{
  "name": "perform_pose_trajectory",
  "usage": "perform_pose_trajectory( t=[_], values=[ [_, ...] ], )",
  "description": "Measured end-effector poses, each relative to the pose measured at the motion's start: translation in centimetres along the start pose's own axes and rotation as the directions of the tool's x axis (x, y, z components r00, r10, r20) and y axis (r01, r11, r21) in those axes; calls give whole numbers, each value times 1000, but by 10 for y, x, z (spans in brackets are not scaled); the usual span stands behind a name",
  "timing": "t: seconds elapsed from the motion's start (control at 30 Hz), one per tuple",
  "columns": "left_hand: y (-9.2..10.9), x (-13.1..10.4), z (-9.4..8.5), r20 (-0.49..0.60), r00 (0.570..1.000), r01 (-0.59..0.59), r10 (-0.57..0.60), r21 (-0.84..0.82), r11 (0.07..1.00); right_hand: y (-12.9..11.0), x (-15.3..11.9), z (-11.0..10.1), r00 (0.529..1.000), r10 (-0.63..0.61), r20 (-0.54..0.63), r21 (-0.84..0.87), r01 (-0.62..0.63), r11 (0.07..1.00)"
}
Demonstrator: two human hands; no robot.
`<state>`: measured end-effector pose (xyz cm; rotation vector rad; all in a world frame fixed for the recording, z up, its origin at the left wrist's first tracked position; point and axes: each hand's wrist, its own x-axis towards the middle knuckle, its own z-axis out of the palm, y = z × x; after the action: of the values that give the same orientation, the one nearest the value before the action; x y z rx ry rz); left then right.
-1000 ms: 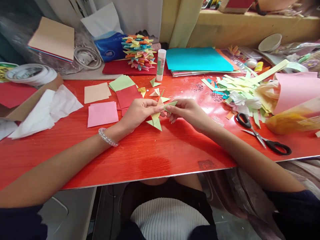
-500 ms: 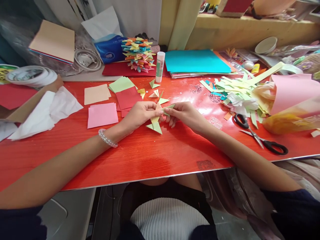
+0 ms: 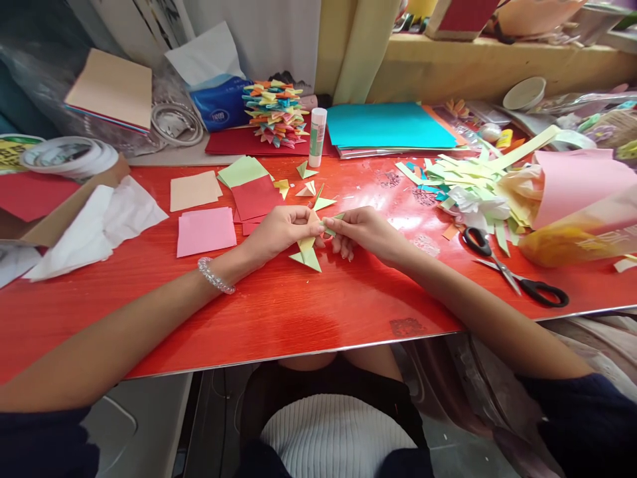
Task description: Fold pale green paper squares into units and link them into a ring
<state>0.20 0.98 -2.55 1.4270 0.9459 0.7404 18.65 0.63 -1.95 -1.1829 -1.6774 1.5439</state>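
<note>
My left hand (image 3: 284, 232) pinches a folded paper piece (image 3: 307, 254) in pale green and peach, its pointed ends sticking out above and below the fingers. Right beside it, my right hand (image 3: 365, 232) pinches the light green part on the piece's right side. The fingertips of both hands nearly meet and hide the middle of the paper. Small folded papers (image 3: 306, 170) lie just behind the hands, near an upright glue stick (image 3: 317, 137). Square sheets in pink (image 3: 206, 232), peach (image 3: 195, 190), red and green lie to the left of my left hand.
Black-handled scissors (image 3: 517, 269) lie open at the right, below a heap of paper strips (image 3: 468, 176). Behind are a multicoloured folded-paper model (image 3: 275, 114), a blue tissue pack (image 3: 219, 106) and turquoise sheets (image 3: 391, 126). White tape rolls (image 3: 70, 158) sit at the left.
My right hand's fingertips have moved slightly left over the green part, covering more of it. Both hands keep their pinch. The whole view has shifted a little.
</note>
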Motion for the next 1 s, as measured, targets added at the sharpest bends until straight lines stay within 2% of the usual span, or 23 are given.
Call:
perform_pose_trajectory(
  t=[0.1, 0.17, 0.27, 0.4, 0.63, 0.73, 0.87, 1.0],
  values=[
    [1, -1, 0, 3, 1000, -19, 19, 24, 1000, -7, -1, -11, 987, 72, 143, -92, -59, 994],
    [0, -1, 0, -11, 999, -36, 37, 34, 999, -10, -1, -20, 978, 112, 175, -167, -82, 983],
    [1, -2, 0, -2, 998, -55, 55, 18, 998, -8, 2, -32, 997, 57, 46, -229, -45, 972],
    [5, -5, 2, 112, 993, -29, 29, -7, 1000, 1, 8, -37, 995, -4, -104, -257, -23, 966],
    [5, -1, 3, 184, 983, -20, 21, -8, 1000, 6, 13, -35, 993, 7, -115, -254, -36, 967],
    [4, 1, 2, 201, 979, -31, 26, 23, 999, 2, 15, -38, 986, -86, -144, -325, 35, 945],
    [3, 1, 3, 192, 981, -33, 24, 44, 998, -17, 27, -37, 954, -255, -155, -589, 117, 799],
    [4, 1, 3, 200, 980, -32, 22, 50, 998, -40, 57, -27, 922, -386, 14, -797, 243, 553]
  ],
)
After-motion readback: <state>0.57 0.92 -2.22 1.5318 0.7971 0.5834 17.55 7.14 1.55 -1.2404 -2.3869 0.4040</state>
